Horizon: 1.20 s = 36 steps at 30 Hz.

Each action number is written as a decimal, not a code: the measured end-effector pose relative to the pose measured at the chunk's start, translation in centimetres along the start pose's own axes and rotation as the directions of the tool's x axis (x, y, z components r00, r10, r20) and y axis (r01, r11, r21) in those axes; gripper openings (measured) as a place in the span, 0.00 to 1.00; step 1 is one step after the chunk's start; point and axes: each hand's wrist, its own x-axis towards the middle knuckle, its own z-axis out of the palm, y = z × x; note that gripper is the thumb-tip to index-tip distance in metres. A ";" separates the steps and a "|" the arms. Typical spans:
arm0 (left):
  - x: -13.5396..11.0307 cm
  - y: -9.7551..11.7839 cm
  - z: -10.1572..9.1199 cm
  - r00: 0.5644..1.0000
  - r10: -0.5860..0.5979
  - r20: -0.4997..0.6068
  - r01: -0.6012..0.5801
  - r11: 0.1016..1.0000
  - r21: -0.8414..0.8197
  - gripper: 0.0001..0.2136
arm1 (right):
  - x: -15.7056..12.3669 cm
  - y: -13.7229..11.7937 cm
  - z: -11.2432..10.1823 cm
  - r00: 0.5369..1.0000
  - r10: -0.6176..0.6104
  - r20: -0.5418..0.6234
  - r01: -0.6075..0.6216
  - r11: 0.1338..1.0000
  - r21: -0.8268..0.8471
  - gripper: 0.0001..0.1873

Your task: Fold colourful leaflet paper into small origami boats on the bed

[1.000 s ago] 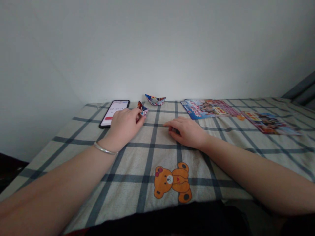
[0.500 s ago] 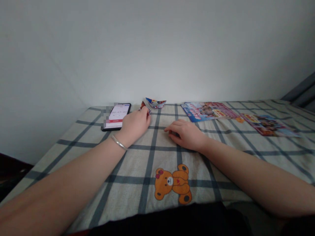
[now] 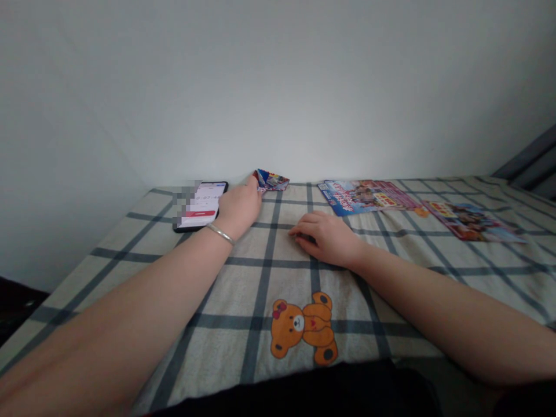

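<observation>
A: Locate folded paper (image 3: pixel 271 180).
B: Sits at 12 o'clock, at far edge of checked cloth (image 3: pixel 282 272).
A: Check left hand (image 3: pixel 240 204).
B: Touches folded paper with fingertips; impossible to tell whether pinched. Lies just beside phone (image 3: pixel 200 204) at 11 o'clock.
A: Check right hand (image 3: pixel 328 236).
B: Rests palm down at 1 o'clock, unclenched, holding nothing.

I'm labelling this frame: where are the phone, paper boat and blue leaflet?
phone (image 3: pixel 203 205): head view, lit screen.
paper boat (image 3: pixel 277 182): head view, right half.
blue leaflet (image 3: pixel 365 196): head view, printed middle.

The paper boat (image 3: pixel 271 180) at the left hand's (image 3: pixel 241 205) fingertips looked smooth. Under that hand lay soft, dull cloth (image 3: pixel 260 272). The bracelet (image 3: pixel 220 234) on its wrist was shiny metal.
</observation>
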 end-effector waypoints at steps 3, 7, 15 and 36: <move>0.3 -0.1 -0.1 1.000 -0.015 0.009 0.016 0.999 -0.029 0.17 | 0.0 0.0 0.0 1.000 0.000 0.004 0.000 1.000 0.000 0.13; 0.7 -0.4 -0.1 0.999 -0.031 -0.035 0.030 0.999 -0.026 0.15 | -0.1 0.1 0.0 1.000 0.000 0.013 0.000 1.000 0.004 0.13; 0.7 -0.8 0.3 0.999 -0.044 0.010 0.045 0.993 -0.112 0.17 | 0.0 0.1 -0.1 1.000 -0.004 0.023 0.004 1.000 -0.013 0.13; -6.0 -0.7 -2.6 0.827 0.555 0.090 -0.526 0.820 -0.227 0.08 | -1.0 2.5 -0.4 0.906 0.408 -0.111 -0.418 0.825 -0.381 0.28</move>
